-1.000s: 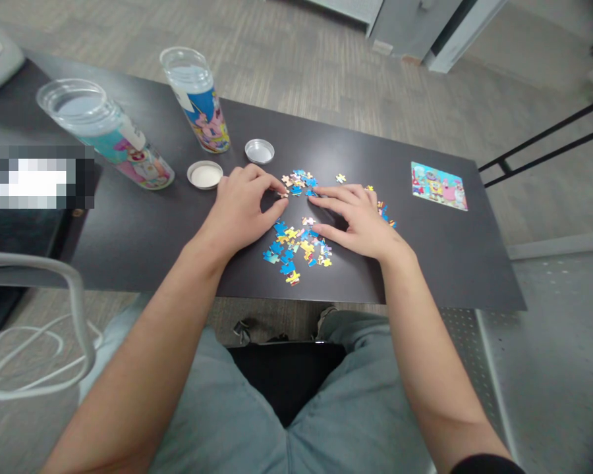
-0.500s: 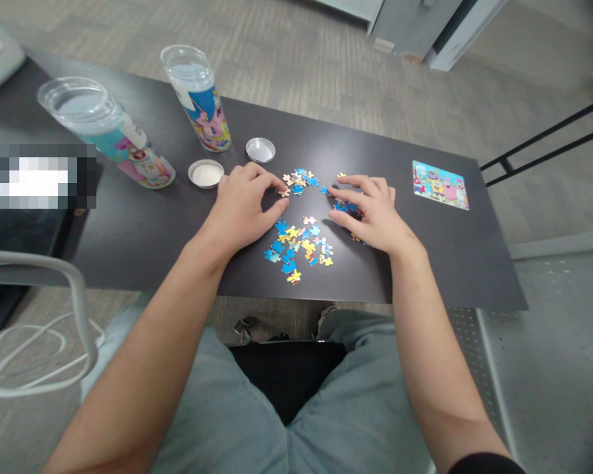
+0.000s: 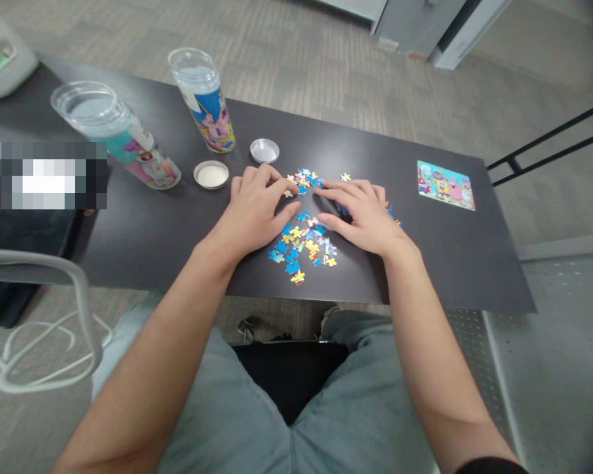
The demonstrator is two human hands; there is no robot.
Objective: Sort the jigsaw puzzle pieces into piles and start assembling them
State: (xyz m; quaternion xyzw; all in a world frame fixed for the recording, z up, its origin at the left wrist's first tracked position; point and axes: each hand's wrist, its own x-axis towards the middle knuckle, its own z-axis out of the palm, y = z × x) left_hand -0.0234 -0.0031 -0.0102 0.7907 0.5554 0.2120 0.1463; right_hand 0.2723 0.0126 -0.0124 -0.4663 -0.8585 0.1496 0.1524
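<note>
Loose jigsaw puzzle pieces [image 3: 296, 249], blue, yellow and pink, lie in a heap near the front of the dark table [image 3: 439, 263]. Behind them is a smaller cluster of pieces [image 3: 304, 176]. My left hand [image 3: 259, 207] rests at the left of that cluster, thumb and fingers apart, fingertips close to a few pieces. From the right, my right hand [image 3: 358, 212] reaches over, fingers stretched out, its fingertips at the cluster's right edge and its thumb by the front heap. More pieces lie partly hidden beneath my right hand. Neither hand visibly grips a piece.
Two clear tubes with cartoon prints, one left [image 3: 128, 141] and one behind [image 3: 205, 105], stand near two round lids [image 3: 211, 175] [image 3: 265, 151]. A cartoon picture card [image 3: 445, 185] lies at the right. A white cable [image 3: 82, 296] loops at the left.
My right hand has moved left, toward my left hand, and a blue piece near its fingertips is now at the back cluster. A yellow piece behind that hand has come into fuller view.
</note>
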